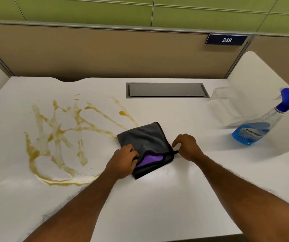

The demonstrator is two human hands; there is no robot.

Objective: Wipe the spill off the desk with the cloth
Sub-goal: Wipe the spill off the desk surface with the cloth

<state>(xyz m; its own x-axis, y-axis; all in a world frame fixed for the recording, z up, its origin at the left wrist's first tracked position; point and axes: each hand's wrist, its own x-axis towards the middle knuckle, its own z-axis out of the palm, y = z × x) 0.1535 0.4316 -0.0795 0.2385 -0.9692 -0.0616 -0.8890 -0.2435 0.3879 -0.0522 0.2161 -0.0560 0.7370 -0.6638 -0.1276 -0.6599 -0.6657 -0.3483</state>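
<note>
Head cam: a brownish-yellow spill (60, 130) is smeared over the white desk (157, 198) left of the cloth (145, 138), reaching its far-left edge. The left hand (122, 161) grips the cloth's near-left edge with curled fingers. The cloth's folded flat, grey outside, purple inside, black trim. The right hand (187, 147) pinches its right corner. Well right of the cloth there's a clear tub (222, 105), then a spray bottle (255, 130) with blue liquid in the bottom.

Matt white desk (157, 198); soft grey/purple microfibre cloth (145, 138); glossy clear plastic spray btl (262, 126); brushed metal hatch (166, 89).
</note>
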